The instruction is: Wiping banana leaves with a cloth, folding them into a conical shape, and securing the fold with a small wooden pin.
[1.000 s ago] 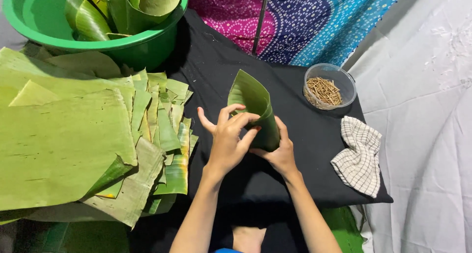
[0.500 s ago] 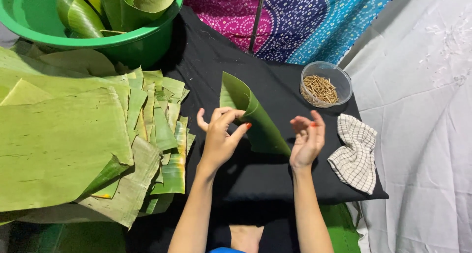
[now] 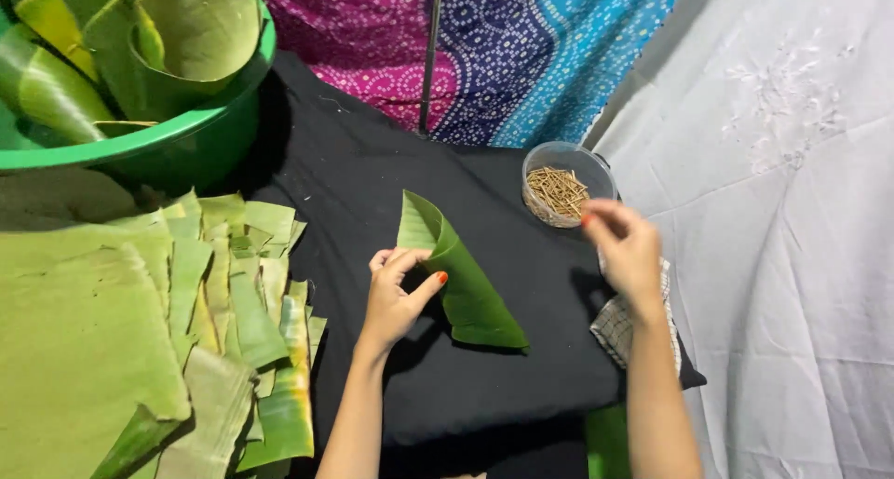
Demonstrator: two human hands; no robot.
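At frame centre, the left hand [image 3: 396, 293] grips a rolled banana-leaf cone [image 3: 456, 274], not yet pinned. The right hand [image 3: 626, 246], fingers loosely open, reaches for the bowl of wooden picks [image 3: 557, 187], right of centre.

Home floor workspace, black cloth [image 3: 372, 162] spread as a mat, patterned fabric [image 3: 521, 41] behind it, banana-leaf pieces [image 3: 112, 330] stacked left, green basin [image 3: 186, 134] at its far-left corner

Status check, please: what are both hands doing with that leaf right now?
Left hand pinching folded leaf cone. Right hand off it, empty, at bowl of small sticks. Nothing between.
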